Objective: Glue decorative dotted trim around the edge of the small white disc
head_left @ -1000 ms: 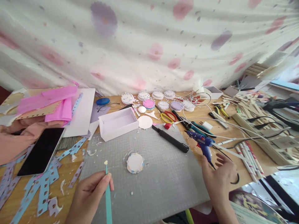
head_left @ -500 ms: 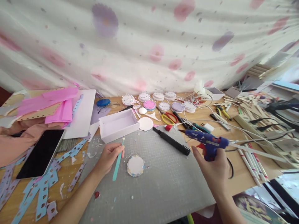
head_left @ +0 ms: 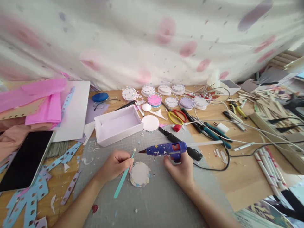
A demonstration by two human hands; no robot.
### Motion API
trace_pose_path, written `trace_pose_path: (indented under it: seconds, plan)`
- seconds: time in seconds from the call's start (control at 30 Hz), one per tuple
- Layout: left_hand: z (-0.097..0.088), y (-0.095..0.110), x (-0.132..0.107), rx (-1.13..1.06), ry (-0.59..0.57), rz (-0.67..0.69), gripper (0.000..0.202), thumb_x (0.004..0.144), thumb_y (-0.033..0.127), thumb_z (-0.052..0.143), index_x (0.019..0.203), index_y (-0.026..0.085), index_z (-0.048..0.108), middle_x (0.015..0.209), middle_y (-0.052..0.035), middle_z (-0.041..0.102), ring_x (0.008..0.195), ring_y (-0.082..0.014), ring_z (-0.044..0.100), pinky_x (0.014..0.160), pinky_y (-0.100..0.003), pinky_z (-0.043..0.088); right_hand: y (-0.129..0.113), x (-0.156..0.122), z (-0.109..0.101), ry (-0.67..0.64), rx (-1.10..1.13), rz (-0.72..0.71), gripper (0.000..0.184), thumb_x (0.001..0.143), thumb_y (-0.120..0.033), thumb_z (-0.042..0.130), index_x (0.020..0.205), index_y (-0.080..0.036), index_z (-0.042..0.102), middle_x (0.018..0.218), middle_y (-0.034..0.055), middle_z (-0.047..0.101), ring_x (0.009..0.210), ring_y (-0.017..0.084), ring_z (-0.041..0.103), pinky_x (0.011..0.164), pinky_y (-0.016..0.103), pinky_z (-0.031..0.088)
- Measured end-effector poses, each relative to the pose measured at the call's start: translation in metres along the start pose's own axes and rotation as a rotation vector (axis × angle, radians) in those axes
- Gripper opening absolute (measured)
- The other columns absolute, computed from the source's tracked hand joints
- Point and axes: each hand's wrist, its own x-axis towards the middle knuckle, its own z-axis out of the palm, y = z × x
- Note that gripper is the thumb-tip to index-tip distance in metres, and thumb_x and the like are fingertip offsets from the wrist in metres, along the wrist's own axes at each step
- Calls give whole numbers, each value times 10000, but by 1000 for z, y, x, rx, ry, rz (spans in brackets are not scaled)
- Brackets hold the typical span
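Observation:
Between thumb and fingers, my left hand pinches a teal stick with a small pale blob at its upper tip. My right hand is wrapped round a blue hot glue gun, its dark nozzle pointing left, close to the stick's tip but apart from it. A white glue stick pokes out of the gun's back. Just below the two tools, a round white paper disc with a scalloped edge lies on the grey cutting mat.
Behind the mat stand a white open box, a plain white disc and several decorated round stacks. Pliers and cables lie to the right. A black phone and blue paper strips are at left.
My right hand has brought the glue gun leftward, over the mat, near the stick's tip. My left hand still pinches the stick. The view has turned a little.

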Motion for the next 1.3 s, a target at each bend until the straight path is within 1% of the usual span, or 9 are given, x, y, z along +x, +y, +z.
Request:
trace_pose_path:
  seconds: [0.13,0.23,0.4,0.63,0.83,1.07,1.3]
  plan:
    - [-2,0,0,44,-52,49,352,771,249,458,438,154,521,384,56,390,385,-65,352,417,-188,261,1,0,0,38,-8,-12,136,702,-181,592,827,-215,552,569,-75,510,429,85,448,421,196,394]
    - [-3,1,0,73,-76,93,359,773,222,445,427,150,508,413,44,427,421,-66,387,440,-183,280,1,1,1,31,-22,-31,133,694,-169,590,810,-217,546,567,-78,499,430,83,449,422,193,388]
    - [-3,2,2,80,-92,99,357,775,218,443,429,149,496,430,35,450,441,-69,405,449,-182,288,3,0,3,8,-39,-46,138,695,-161,588,813,-220,549,565,-81,481,422,79,423,418,194,370]
    - [-2,1,1,75,-100,82,339,763,212,448,429,152,465,433,36,443,442,-69,398,439,-184,274,5,-1,5,-6,-48,-63,160,700,-153,578,841,-225,558,585,-75,496,428,84,419,431,205,372]
    - [-2,1,1,73,-92,80,332,755,207,447,428,154,461,433,35,437,444,-71,396,444,-187,280,6,-2,6,-22,-60,-70,142,693,-160,578,813,-228,542,573,-79,479,433,89,414,437,213,363]
    - [-2,0,2,70,-97,88,329,755,214,448,431,157,447,438,38,421,446,-71,381,442,-193,267,8,-4,7,-31,-52,-53,157,699,-156,577,835,-229,546,557,-86,460,426,90,403,439,213,365]
    - [-2,-4,1,96,-94,102,341,765,237,457,434,164,416,442,51,344,451,-72,335,445,-210,233,8,-4,7,-34,-66,-46,124,696,-168,574,802,-221,537,572,-75,493,431,90,417,444,215,375]
